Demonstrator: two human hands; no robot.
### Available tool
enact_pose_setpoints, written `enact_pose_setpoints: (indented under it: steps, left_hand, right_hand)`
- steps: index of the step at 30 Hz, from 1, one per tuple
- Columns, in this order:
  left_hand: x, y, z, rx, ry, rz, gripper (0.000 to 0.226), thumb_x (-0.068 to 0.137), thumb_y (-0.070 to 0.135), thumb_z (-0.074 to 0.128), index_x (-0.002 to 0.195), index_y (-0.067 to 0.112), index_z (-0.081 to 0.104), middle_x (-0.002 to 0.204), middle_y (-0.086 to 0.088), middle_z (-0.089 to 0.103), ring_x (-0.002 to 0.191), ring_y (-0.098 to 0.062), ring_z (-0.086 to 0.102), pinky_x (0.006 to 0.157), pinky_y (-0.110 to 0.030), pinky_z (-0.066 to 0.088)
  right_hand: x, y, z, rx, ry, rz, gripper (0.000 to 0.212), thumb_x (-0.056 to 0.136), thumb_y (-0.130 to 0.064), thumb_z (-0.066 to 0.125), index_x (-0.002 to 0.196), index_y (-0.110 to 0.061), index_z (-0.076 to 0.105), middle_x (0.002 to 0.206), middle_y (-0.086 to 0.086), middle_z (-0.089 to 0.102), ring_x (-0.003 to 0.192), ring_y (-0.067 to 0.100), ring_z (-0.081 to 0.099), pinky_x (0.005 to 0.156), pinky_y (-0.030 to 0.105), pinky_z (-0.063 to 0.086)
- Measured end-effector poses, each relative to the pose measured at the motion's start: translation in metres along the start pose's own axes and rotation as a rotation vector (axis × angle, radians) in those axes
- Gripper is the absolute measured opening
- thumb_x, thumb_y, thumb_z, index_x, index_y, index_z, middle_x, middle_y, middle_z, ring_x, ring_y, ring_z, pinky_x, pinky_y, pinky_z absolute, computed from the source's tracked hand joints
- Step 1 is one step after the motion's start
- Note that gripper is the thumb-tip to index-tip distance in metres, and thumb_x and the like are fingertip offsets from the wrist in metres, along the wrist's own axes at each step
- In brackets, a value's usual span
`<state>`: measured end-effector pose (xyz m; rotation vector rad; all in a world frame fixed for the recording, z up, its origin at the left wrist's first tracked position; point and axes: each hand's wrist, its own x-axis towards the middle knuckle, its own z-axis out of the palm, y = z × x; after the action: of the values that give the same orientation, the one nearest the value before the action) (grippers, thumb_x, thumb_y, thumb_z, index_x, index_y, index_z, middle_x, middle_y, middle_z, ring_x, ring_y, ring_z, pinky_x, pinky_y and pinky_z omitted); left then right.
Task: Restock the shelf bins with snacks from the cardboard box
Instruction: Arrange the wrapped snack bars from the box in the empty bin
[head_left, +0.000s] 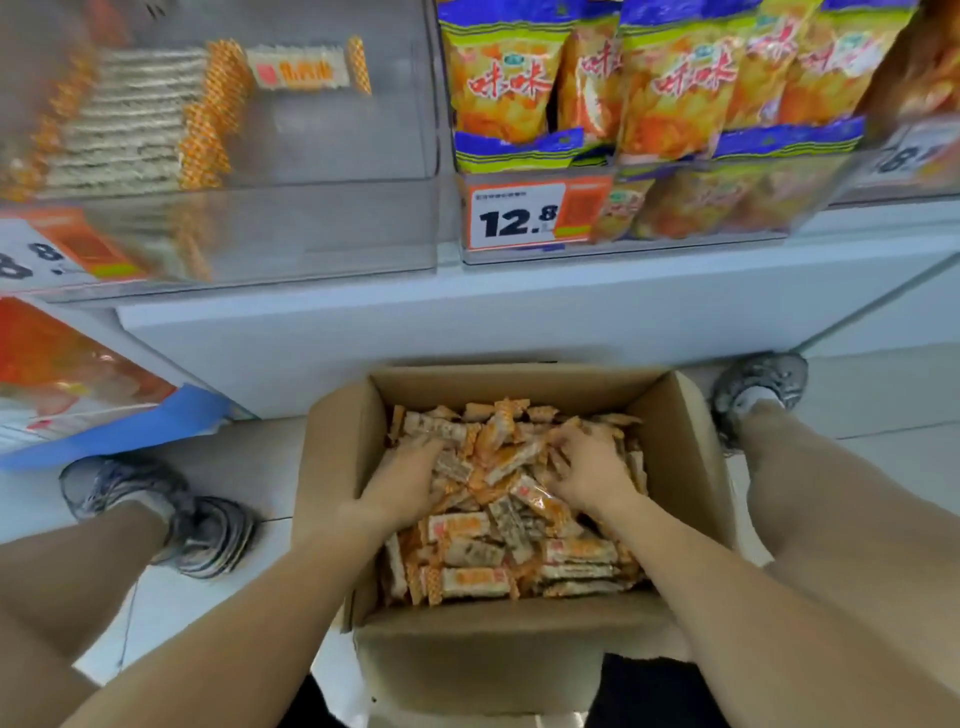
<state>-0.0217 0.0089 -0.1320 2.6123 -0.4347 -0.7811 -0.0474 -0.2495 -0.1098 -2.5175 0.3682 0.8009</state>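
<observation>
Left hand (402, 475): palm down inside the cardboard box (691, 467), fingers curled into the loose pile of snack bars (498, 519) and closing on several of them. Right hand (589, 467): palm down just beside the left, fingers likewise dug into the pile and gripping bars. A few bars lie heaped between the two hands; more bars lie nearer the person, below both wrists, filling the box bottom.

The box stands open on the floor, flaps out, its walls enclosing both hands. A grey shoe (208, 535) stands outboard of the left hand; a second shoe (758, 387) stands outboard of the right hand.

Beyond the fingertips, above the box, sits a clear shelf bin (332, 228) holding a partial row of the same bars (135, 124), its right portion bare. Right of it, a bin of yellow chip bags (670, 88) carries a price tag (517, 215) reading 12.8.
</observation>
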Motion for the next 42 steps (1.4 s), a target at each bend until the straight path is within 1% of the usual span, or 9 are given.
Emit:
enact_pose_setpoints:
  steps: [5,21,28,32,36,37,38,39,42]
  left_hand:
    - [0.019,-0.008,0.026,0.066,-0.039,-0.001,0.065,0.093,0.024,0.067,0.15,0.029,0.037,0.159,0.003,0.032,0.148,-0.022,0.024,0.12,-0.043,0.022]
    - [0.016,0.001,0.022,0.362,0.028,-0.05,0.044,0.093,0.027,0.062,0.135,0.027,0.051,0.148,0.002,0.044,0.141,-0.026,0.028,0.11,-0.046,0.027]
    - [0.019,0.006,0.001,-0.207,-0.007,-0.219,0.031,0.105,0.04,0.045,0.113,0.013,0.058,0.099,-0.006,0.064,0.09,-0.023,0.06,0.079,-0.037,0.044]
    - [0.01,0.015,-0.017,-0.472,-0.143,-0.207,0.038,0.107,0.034,0.041,0.075,0.014,0.046,0.061,0.003,0.035,0.051,-0.012,0.031,0.057,-0.03,0.028]
    - [-0.003,0.03,-0.04,-0.555,-0.218,-0.212,0.039,0.107,0.037,0.042,0.08,0.011,0.055,0.073,-0.016,0.05,0.064,-0.023,0.052,0.072,-0.035,0.04]
    - [-0.007,0.033,-0.047,-0.58,-0.233,-0.217,0.04,0.106,0.039,0.042,0.101,0.006,0.063,0.125,-0.033,0.049,0.114,-0.039,0.056,0.086,-0.037,0.045]
    - [-0.011,0.036,-0.056,-0.634,-0.256,-0.223,0.043,0.106,0.041,0.043,0.12,0.006,0.062,0.107,0.001,0.046,0.092,-0.016,0.044,0.096,-0.036,0.045]
    - [-0.015,0.038,-0.065,-0.718,-0.281,-0.228,0.046,0.106,0.041,0.043,0.13,0.005,0.057,0.13,-0.02,0.059,0.113,-0.034,0.062,0.096,-0.037,0.05]
    - [-0.03,0.049,-0.105,-0.927,-0.277,-0.221,0.042,0.108,0.031,0.042,0.119,-0.005,0.061,0.109,-0.033,0.069,0.09,-0.039,0.071,0.065,-0.036,0.06]
  right_hand:
    - [-0.003,0.031,0.01,-0.24,-0.01,0.144,0.084,0.088,-0.03,0.073,0.155,-0.033,0.021,0.162,0.009,0.004,0.147,0.044,0.015,0.113,0.049,0.033]
    - [-0.009,0.034,0.027,-0.213,0.051,0.096,0.074,0.087,-0.031,0.076,0.151,-0.029,0.039,0.158,0.006,0.026,0.146,0.038,0.022,0.115,0.044,0.035]
    - [-0.016,0.016,0.03,-0.489,-0.038,-0.065,0.062,0.091,0.001,0.054,0.147,-0.019,0.041,0.15,0.009,0.038,0.142,0.042,0.026,0.106,0.048,0.042]
    - [-0.017,-0.001,0.024,-0.474,-0.045,-0.112,0.057,0.089,0.008,0.05,0.141,-0.016,0.048,0.141,0.01,0.048,0.134,0.036,0.04,0.102,0.047,0.046]
    - [-0.016,-0.029,-0.009,-0.081,-0.146,0.03,0.057,0.081,-0.014,0.082,0.131,-0.019,0.055,0.121,0.004,0.062,0.098,0.023,0.061,0.076,0.032,0.05]
    - [-0.019,-0.037,-0.023,-0.011,-0.188,0.031,0.066,0.076,-0.025,0.088,0.132,-0.019,0.054,0.119,0.003,0.062,0.097,0.021,0.059,0.077,0.031,0.048]
    - [-0.022,-0.044,-0.038,0.042,-0.205,0.01,0.07,0.073,-0.034,0.089,0.132,-0.018,0.055,0.121,0.003,0.063,0.101,0.02,0.06,0.082,0.031,0.048]
    - [-0.028,-0.051,-0.055,0.095,-0.2,-0.025,0.067,0.074,-0.04,0.087,0.13,-0.015,0.058,0.122,0.002,0.064,0.105,0.02,0.062,0.087,0.032,0.049]
    - [-0.05,-0.066,-0.108,0.372,-0.235,-0.086,0.034,0.095,-0.032,0.068,0.12,-0.01,0.064,0.102,0.006,0.074,0.089,0.025,0.07,0.083,0.041,0.057]
